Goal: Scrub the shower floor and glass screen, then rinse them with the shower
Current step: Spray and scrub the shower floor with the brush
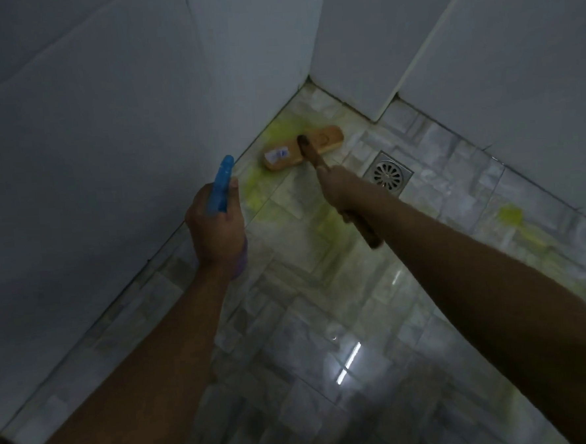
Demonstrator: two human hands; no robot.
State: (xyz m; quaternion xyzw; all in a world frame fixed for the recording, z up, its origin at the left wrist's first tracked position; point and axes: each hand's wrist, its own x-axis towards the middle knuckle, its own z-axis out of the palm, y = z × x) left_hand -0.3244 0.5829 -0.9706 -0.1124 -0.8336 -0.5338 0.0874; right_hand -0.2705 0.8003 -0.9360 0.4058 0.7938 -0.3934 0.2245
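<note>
Right now I am looking down through the head camera at the grey marbled tile shower floor (291, 325), which is shining wet and throwing back a bright strip of light (348, 358) near the middle. White wall panels (91, 148) are closing it in on the left and on the far right, meeting in the far corner.

The right hand (343, 191) is reaching far into that corner and wrapping its fingers round the handle of a long-handled wooden scrub brush (302, 147). The brush head is lying flat on the tiles, just beside the left wall, with a small white label showing on its left end. The near end of the handle is sticking out below the hand, beside the forearm.

The left hand (216, 226) is hovering nearer, close to the left wall, and is gripping a blue plastic spray bottle (222, 183) by its top, the nozzle pointing toward the far corner. Something purplish is showing under the wrist; I cannot tell what it is.

Yellow-green cleaner (280, 126) is staining the tiles around the brush head and trailing nearer between the two hands, and another blob is sitting well apart on the right. A square metal drain (388, 174) is lying just right of the right hand.
</note>
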